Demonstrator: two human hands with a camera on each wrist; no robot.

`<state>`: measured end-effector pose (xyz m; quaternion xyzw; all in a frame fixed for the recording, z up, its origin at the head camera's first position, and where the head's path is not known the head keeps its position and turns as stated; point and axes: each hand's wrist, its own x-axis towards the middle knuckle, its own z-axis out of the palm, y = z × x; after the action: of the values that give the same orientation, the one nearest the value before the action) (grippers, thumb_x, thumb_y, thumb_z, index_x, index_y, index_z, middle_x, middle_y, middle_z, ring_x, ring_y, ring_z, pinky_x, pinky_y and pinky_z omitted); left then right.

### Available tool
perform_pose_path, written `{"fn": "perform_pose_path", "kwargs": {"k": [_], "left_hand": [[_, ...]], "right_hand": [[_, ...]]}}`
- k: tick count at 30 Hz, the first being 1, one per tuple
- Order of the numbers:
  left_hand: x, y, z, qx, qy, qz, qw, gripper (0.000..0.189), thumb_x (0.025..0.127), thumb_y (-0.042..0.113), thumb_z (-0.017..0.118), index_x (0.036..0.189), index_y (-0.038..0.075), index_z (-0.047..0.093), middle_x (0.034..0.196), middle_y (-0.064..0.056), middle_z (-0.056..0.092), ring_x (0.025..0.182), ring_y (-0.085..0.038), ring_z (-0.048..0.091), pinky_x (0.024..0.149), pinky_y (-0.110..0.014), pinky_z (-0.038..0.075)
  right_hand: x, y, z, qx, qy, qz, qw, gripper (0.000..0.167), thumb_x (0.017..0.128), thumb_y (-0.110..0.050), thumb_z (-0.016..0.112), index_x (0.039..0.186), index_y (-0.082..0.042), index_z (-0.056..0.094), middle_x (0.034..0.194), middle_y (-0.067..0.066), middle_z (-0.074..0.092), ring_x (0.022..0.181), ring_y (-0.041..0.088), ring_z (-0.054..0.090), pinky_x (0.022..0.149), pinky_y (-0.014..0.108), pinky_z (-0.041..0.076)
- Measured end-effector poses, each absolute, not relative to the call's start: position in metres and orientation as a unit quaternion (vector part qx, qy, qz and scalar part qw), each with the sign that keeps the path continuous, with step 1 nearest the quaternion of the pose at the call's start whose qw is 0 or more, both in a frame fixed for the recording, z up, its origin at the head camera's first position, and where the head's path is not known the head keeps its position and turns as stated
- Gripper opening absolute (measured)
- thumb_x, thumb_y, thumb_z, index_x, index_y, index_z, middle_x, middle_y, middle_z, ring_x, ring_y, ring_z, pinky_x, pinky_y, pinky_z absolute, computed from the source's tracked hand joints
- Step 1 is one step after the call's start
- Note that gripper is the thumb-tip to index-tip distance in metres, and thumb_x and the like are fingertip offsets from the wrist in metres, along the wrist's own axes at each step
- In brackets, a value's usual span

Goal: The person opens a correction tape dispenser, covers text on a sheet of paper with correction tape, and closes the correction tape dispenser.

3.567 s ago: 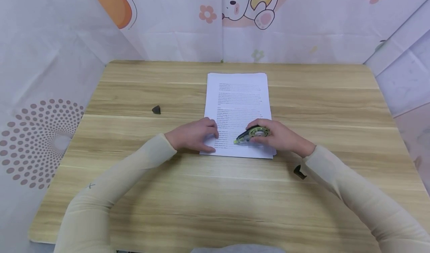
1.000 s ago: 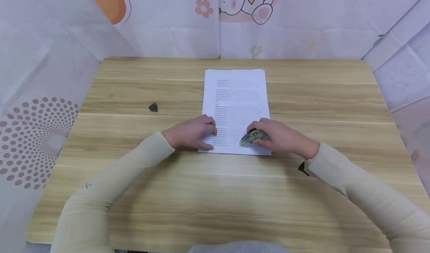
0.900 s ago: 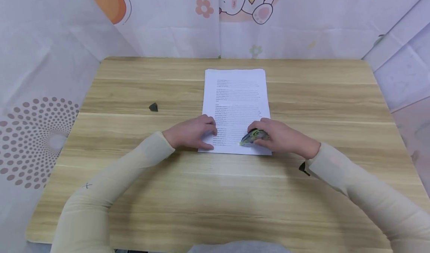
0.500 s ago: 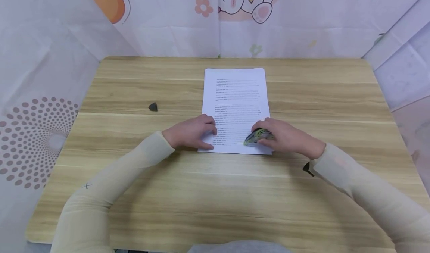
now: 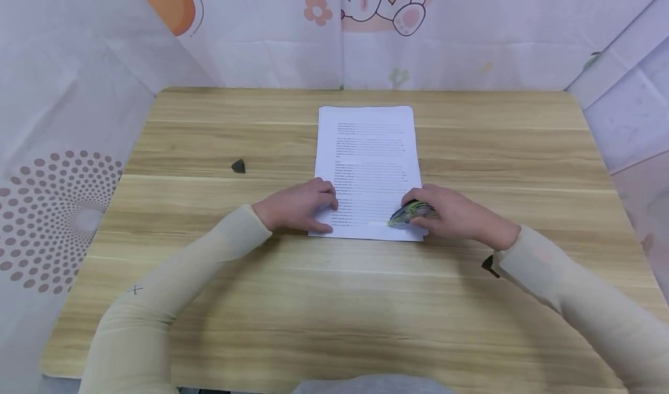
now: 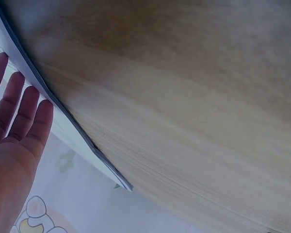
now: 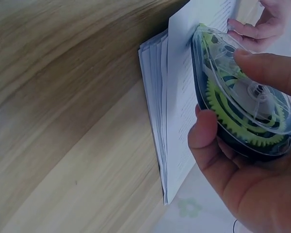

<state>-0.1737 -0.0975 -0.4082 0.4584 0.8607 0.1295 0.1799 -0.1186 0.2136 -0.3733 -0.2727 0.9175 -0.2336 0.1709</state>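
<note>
A stack of printed paper [image 5: 366, 150] lies on the table. My right hand [image 5: 460, 217] grips a correction tape dispenser [image 5: 415, 211], its tip down on the last printed lines near the sheet's lower right. A whiter strip trails left from that tip. Through the clear case in the right wrist view, the dispenser [image 7: 242, 111] shows green gears, with thumb and fingers around its sides. My left hand [image 5: 298, 207] rests on the stack's lower left edge, fingers spread and slightly bent. In the left wrist view the fingertips of my left hand [image 6: 17, 116] lie over the paper's edge.
A small dark wedge-shaped piece [image 5: 238, 166] lies on the wooden table [image 5: 261, 324] left of the stack. Another dark piece [image 5: 489, 265] shows beside my right cuff. A patterned curtain [image 5: 251, 33] hangs behind the table's far edge.
My right hand has slid the correction tape dispenser rightward along the bottom lines, and the white strip behind the tip is longer. My left hand stays in place on the paper.
</note>
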Motion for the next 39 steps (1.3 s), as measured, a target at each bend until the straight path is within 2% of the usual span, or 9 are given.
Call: {"fn": "perform_pose_path", "kwargs": {"k": [30,39], "left_hand": [[-0.174,-0.097,-0.407,0.449,0.864,0.128,0.185,0.039,0.077,0.037,0.072,0.105,0.010,0.066,0.109,-0.003,0.056,0.099,-0.018,0.047,0.089,-0.029,0.043],[-0.173,-0.095,-0.406,0.447,0.866,0.132,0.184,0.040,0.076,0.036,0.073,0.104,0.009,0.066,0.110,-0.004,0.056,0.099,-0.019,0.047,0.089,-0.030,0.043]], "right_hand": [[-0.114,0.237,-0.372,-0.262,0.926,-0.222,0.154,0.028,0.084,-0.012,0.067,0.111,-0.011,0.060,0.101,0.007,0.062,0.088,0.017,0.056,0.079,0.038,0.047],[-0.113,0.240,-0.373,-0.248,0.924,-0.252,0.148,0.028,0.084,-0.013,0.068,0.110,-0.012,0.060,0.105,0.007,0.063,0.092,0.019,0.057,0.081,0.040,0.046]]}}
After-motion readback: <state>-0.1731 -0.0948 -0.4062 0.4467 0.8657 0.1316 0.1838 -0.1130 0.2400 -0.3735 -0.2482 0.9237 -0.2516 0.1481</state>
